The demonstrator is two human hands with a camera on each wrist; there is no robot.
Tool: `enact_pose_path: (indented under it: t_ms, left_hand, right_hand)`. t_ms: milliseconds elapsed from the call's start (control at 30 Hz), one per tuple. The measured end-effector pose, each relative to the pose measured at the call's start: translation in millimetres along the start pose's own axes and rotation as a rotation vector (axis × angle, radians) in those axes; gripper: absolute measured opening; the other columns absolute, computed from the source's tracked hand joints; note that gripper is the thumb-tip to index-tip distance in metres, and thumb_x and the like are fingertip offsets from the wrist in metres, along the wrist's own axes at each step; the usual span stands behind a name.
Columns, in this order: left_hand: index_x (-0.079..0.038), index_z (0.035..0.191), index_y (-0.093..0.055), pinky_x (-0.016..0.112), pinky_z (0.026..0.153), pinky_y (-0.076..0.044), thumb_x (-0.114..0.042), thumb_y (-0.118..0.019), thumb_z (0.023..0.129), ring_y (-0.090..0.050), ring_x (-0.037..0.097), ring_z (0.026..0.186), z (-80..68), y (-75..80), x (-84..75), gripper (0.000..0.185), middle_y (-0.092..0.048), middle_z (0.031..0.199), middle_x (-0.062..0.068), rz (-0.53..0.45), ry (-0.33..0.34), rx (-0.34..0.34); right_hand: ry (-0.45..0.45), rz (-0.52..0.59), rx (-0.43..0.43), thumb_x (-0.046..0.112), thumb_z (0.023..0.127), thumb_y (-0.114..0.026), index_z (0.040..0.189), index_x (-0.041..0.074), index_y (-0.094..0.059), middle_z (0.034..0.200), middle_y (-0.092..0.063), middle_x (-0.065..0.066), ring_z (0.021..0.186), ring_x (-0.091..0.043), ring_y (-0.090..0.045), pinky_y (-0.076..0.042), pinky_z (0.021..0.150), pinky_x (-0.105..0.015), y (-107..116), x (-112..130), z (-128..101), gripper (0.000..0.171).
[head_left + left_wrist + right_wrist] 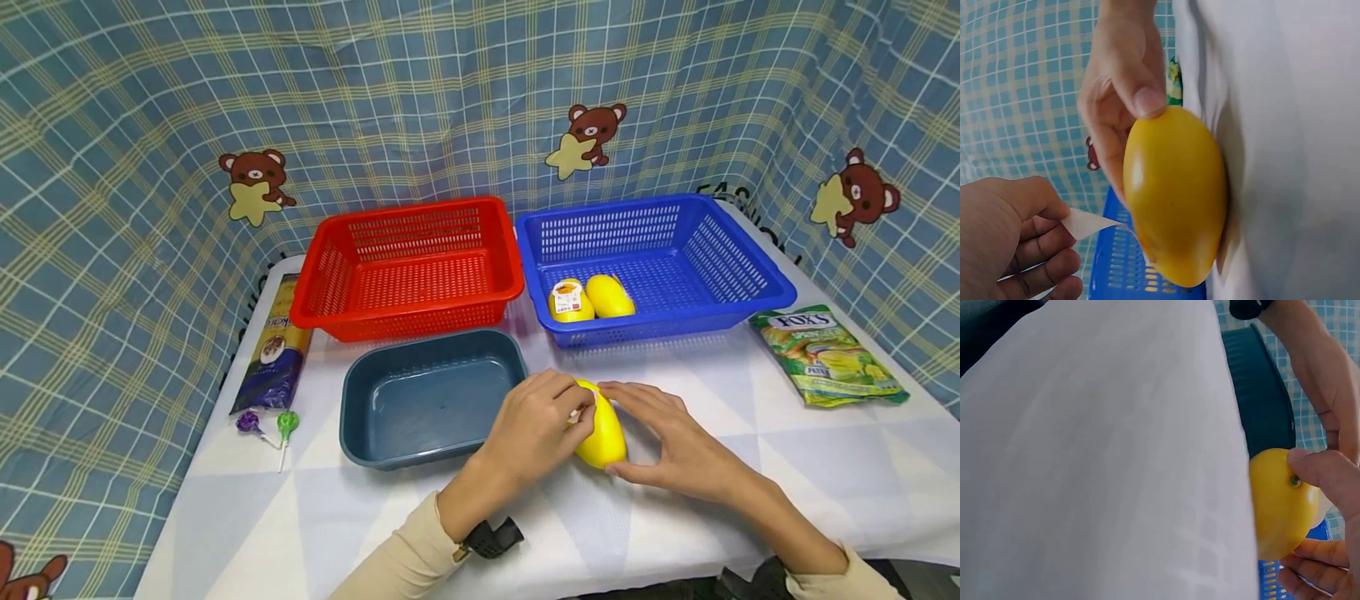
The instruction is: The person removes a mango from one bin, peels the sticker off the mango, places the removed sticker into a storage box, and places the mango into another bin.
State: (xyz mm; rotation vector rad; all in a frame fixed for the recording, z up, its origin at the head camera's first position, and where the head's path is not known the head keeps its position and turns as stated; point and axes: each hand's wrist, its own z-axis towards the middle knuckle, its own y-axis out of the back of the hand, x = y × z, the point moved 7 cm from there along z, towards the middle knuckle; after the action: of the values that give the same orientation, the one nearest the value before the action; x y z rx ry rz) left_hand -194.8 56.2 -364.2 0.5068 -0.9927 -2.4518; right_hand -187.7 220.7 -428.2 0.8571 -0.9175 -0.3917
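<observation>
Smooth yellow plastic mango [601, 429] lies on the white surface [787, 433], between both hands. Right hand [678, 446] steadies it, thumb at the stem end, fingers [1316, 553] curled loosely round the far side. Left hand [528, 429] pinches a small white paper sticker [1088, 223] at the fruit's flank. Best done with the mango pressed still and the peel pulled low and slow.

Count: three mangoes, two [590, 298] in the blue perforated basket [750, 279] beyond the fingertips; one red basket [408, 267]; one dark tray [427, 400]; two lollipops [270, 427].
</observation>
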Motion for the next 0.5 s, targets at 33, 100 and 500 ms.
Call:
enact_pose_path:
  t_ms: [33,100,500]
  left_hand:
    - [-0.013,0.086,-0.074,0.021,0.073,-0.048,-0.011,-0.072,0.085,-0.057,0.01,0.077,0.4,1.7,1.6,0.003,-0.064,0.079,-0.006,-0.007,0.008,-0.007]
    - [-0.013,0.086,-0.074,0.02,0.072,-0.048,-0.01,-0.073,0.084,-0.057,0.009,0.076,0.9,4.9,4.8,0.004,-0.064,0.08,-0.006,-0.023,0.023,-0.017]
    - [-0.012,0.086,-0.074,0.016,0.073,-0.048,-0.009,-0.076,0.084,-0.057,0.01,0.078,-0.9,25.8,23.2,0.004,-0.066,0.081,-0.005,-0.072,0.096,-0.078]
  right_hand:
    - [0.002,0.0,-0.001,0.042,0.073,-0.089,0.149,0.016,-0.047,0.148,-0.049,0.002,0.136,-0.021,-0.04,-0.026,0.103,-0.051,0,1,0,0.091]
    - [0.007,-0.002,-0.002,0.042,0.072,-0.09,0.149,0.016,-0.048,0.148,-0.049,0.001,0.136,-0.022,-0.041,-0.027,0.103,-0.052,0,2,1,0.091]
    - [-0.006,-0.014,-0.001,0.041,0.073,-0.089,0.149,0.016,-0.048,0.148,-0.05,0.001,0.135,-0.025,-0.042,-0.027,0.103,-0.053,1,2,0,0.09]
